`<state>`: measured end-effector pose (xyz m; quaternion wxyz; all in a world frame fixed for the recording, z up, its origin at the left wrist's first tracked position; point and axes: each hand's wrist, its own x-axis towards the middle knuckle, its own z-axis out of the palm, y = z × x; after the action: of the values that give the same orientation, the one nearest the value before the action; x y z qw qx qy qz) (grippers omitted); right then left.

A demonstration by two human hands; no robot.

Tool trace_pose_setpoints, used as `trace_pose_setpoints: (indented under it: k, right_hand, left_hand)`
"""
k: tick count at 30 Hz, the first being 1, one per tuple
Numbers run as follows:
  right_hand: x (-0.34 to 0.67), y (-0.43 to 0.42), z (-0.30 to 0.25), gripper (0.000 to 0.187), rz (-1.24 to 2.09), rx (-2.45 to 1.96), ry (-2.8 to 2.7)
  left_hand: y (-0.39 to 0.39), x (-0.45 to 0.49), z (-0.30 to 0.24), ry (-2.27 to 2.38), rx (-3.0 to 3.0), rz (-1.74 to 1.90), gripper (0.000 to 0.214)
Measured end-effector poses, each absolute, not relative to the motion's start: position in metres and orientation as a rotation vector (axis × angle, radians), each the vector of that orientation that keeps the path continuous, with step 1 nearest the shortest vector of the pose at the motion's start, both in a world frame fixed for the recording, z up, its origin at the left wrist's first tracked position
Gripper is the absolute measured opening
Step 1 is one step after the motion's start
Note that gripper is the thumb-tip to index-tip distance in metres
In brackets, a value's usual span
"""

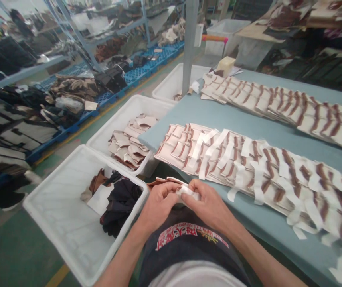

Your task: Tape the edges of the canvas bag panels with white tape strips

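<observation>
1. The left hand (160,202) has its fingers and thumb pinched together at the left end of a white strip (189,191).
2. The right hand (207,200) grasps the same strip from the right, its thumb laid over the white (the fingertips behind are hidden).
3. The strip is between the two hands, in front of the apron (185,217) and just beyond the table's near left edge. Beige pieces (167,180) with brown edges show just beyond the left hand; whether its fingers grip one of them too, I cannot tell.
4. On the blue-green table (185,113), a near row (175,145) of overlapping beige and brown pieces runs from left to right. White strips lie across much of it, some hanging over the near side.
5. A far row (248,95) of similar pieces lies apart from it, and a pale yellow block (226,65) sits at the table's far left.
6. To the left stands the near bin (55,215), holding dark cloth (122,207) and a white sheet (100,199). Beyond it, the middle bin (105,137) holds beige scraps (131,139).
7. Farther left, blue pallets (106,97) carry heaped goods.
</observation>
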<state>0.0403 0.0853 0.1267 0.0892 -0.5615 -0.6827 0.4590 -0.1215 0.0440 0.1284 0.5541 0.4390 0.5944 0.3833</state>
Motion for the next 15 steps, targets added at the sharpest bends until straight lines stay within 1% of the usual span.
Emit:
trace_pose_setpoints:
  k: [3,6,9,12,15]
  right_hand:
    - [0.041,0.083,0.127,0.016,1.355,-1.702,-2.064]
    - [0.04,0.08,0.126,0.021,1.326,-1.71,-2.113]
    - [0.043,0.074,0.128,0.021,1.302,-1.72,-2.158]
    - [0.051,0.062,0.131,0.031,1.346,-1.587,-2.173]
    - [0.064,0.04,0.132,0.04,1.404,-1.448,-2.115]
  left_hand:
    - [0.043,-0.118,0.126,1.359,0.988,0.89,0.02]
    - [0.044,-0.115,0.115,1.369,1.004,0.932,0.023]
    - [0.046,-0.117,0.105,1.378,1.033,0.975,0.024]
    - [0.047,-0.123,0.105,1.397,1.059,1.019,0.024]
    - [0.048,-0.132,0.116,1.396,1.093,1.056,0.024]
